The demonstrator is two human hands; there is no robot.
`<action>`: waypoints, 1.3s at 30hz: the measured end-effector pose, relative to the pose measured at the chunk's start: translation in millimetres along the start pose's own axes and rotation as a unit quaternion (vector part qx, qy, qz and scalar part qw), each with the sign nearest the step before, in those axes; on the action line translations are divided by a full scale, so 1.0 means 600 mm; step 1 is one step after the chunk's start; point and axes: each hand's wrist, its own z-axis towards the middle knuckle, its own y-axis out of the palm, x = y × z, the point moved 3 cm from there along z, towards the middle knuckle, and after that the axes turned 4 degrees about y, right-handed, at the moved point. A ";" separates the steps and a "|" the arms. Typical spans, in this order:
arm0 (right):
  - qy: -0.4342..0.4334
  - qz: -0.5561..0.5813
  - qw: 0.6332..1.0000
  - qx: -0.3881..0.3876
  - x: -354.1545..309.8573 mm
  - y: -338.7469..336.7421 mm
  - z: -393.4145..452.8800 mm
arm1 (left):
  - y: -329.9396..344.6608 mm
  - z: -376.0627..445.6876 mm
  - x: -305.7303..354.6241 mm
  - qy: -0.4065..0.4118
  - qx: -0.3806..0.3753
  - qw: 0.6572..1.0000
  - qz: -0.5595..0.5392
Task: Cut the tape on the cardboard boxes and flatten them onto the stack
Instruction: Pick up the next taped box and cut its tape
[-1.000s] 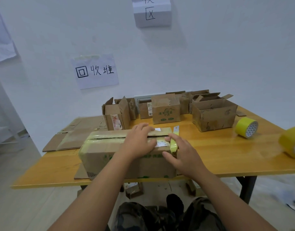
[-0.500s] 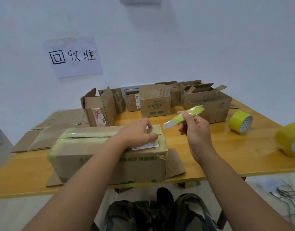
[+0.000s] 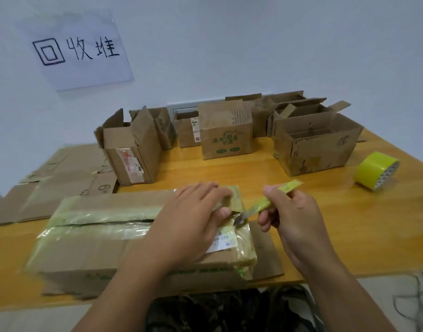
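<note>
The long brown cardboard box wrapped in yellowish tape point(image 3: 124, 238) lies at the near edge of the wooden table point(image 3: 325, 226). The left hand point(image 3: 189, 226) presses flat on its top. The right hand point(image 3: 294, 219) grasps the yellow-green utility knife point(image 3: 265, 202), with the blade at the tape's right end. The cut seems only starting. Flattened cardboard sheets point(image 3: 55, 185) already lie at the left, and several upright brown boxes point(image 3: 313, 144) behind are not yet flattened.

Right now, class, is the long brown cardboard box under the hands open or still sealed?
Still sealed: the long brown cardboard box has its top flaps flat under yellowish tape, where the yellow utility knife touches.
</note>
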 end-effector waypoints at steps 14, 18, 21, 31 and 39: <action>-0.056 0.058 0.993 0.091 0.020 0.016 -0.049 | -0.007 0.005 0.007 -0.003 0.002 1.000 0.025; -0.014 0.058 0.996 0.073 0.022 0.010 -0.021 | -0.008 0.011 0.006 -0.007 -0.001 1.000 0.027; 0.034 0.058 0.996 0.059 0.029 0.006 0.023 | -0.010 0.015 0.007 -0.011 -0.004 0.999 0.031; -0.069 0.069 0.984 0.149 0.021 -0.002 0.017 | -0.023 0.008 0.018 0.041 0.120 0.989 0.077; -0.258 -0.084 0.962 0.029 0.003 0.003 -0.057 | -0.027 -0.001 0.034 0.074 0.078 0.992 0.070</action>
